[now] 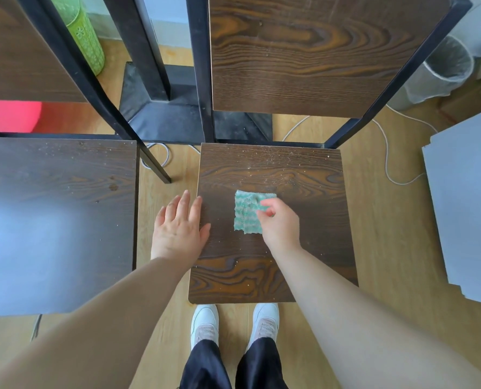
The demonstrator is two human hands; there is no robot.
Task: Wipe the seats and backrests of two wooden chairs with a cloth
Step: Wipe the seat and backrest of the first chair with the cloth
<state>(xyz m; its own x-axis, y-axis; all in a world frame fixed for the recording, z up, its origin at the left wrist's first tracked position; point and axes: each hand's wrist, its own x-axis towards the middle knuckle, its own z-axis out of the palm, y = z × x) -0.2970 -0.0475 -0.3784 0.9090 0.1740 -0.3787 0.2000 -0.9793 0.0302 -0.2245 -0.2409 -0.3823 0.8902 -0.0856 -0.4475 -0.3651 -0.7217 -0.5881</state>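
A person in white sneakers (205, 321) stands at the front edge of the right-hand wooden chair, both bare arms reaching forward over its seat (275, 265). The right hand (280, 223) pinches the near right part of a green-and-white cloth (246, 211) between curled fingers. The cloth lies flat near the middle of the seat. The left hand (178, 224), fingers straight and slightly spread, holds nothing. It sits over the seat's left edge, and whether it touches the wood cannot be told. Pale specks (275, 161) lie beyond the cloth, thickest along the seat's rear edge, so the next stroke likely runs away from the person, along the seat's length, led by the right hand. Behind rises the backrest (303, 51). The second chair's seat (56, 220) stands just beside, to the left.
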